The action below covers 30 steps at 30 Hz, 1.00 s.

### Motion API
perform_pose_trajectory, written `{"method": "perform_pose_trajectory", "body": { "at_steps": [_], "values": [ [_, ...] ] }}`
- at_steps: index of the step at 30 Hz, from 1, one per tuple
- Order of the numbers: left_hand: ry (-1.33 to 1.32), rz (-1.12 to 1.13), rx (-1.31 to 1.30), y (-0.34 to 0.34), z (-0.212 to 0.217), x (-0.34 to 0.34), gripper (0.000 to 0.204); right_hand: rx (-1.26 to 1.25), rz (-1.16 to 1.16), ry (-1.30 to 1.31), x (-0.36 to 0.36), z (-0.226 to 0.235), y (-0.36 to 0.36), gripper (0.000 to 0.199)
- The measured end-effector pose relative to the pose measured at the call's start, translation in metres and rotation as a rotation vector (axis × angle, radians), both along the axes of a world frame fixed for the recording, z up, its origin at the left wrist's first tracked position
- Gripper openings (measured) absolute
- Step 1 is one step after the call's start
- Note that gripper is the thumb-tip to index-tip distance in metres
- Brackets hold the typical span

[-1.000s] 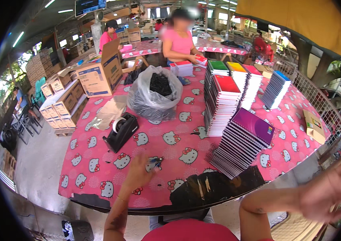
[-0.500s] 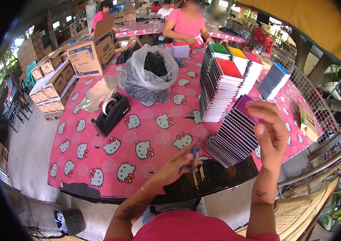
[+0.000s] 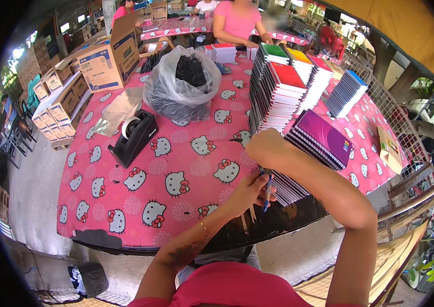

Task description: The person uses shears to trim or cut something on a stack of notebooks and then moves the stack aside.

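A blue-handled tool [image 3: 267, 192], perhaps pliers, is gripped by my left hand [image 3: 250, 194] at the table's front edge. My right hand [image 3: 268, 148] bends inward just above it, fingers curled down and closed. What those fingers hold, if anything, is hidden behind the hand. Under my right forearm lies a slanting stack of spiral-bound notebooks [image 3: 288, 190], their black coils toward me. A purple notebook cover [image 3: 325, 132] shows on top of the stack. Both hands are close together at the stack's left end.
Tall notebook stacks with red [image 3: 287, 75] and green [image 3: 275, 53] covers stand behind; a blue-covered stack [image 3: 347, 94] is to the right. A tape dispenser [image 3: 135, 138], a plastic bag of black coils [image 3: 181, 97] and a carton [image 3: 108, 64] occupy the left. Across the table, a person [image 3: 237, 23] works.
My right hand has come off the purple cover and swung left and down to my left hand. The left hand with the tool has shifted slightly right and up. Purple notebooks now show more.
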<state>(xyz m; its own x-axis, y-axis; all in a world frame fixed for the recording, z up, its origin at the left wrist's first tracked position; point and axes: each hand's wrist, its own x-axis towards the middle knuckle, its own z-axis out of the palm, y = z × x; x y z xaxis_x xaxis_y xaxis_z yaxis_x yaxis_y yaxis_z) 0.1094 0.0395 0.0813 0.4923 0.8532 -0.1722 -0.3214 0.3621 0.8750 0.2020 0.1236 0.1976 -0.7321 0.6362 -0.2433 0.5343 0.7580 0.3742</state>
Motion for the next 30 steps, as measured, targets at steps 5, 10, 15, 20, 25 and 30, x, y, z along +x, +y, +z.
{"method": "perform_pose_trajectory", "body": {
  "at_steps": [5,10,15,20,25,30],
  "values": [
    [0.003,0.026,0.005,0.001,-0.006,-0.005,0.046,0.0,-0.044,0.059,-0.004,-0.005,0.002,0.013],
    [-0.018,0.033,0.09,-0.003,-0.006,0.012,0.037,0.012,-0.114,0.03,0.0,-0.002,-0.003,0.015],
    [-0.065,0.034,0.087,-0.001,-0.012,0.007,0.034,0.007,-0.092,0.013,-0.007,0.001,-0.005,0.015],
    [-0.027,0.028,0.123,-0.002,-0.012,0.008,0.035,0.031,-0.112,0.002,-0.006,-0.004,-0.003,0.015],
    [-0.018,0.045,0.064,-0.002,-0.008,0.011,0.036,0.053,-0.109,-0.05,-0.008,-0.002,-0.005,0.014],
    [-0.009,0.039,0.11,-0.003,-0.004,0.012,0.034,0.089,-0.104,0.019,-0.002,-0.009,0.0,0.01]
  ]
}}
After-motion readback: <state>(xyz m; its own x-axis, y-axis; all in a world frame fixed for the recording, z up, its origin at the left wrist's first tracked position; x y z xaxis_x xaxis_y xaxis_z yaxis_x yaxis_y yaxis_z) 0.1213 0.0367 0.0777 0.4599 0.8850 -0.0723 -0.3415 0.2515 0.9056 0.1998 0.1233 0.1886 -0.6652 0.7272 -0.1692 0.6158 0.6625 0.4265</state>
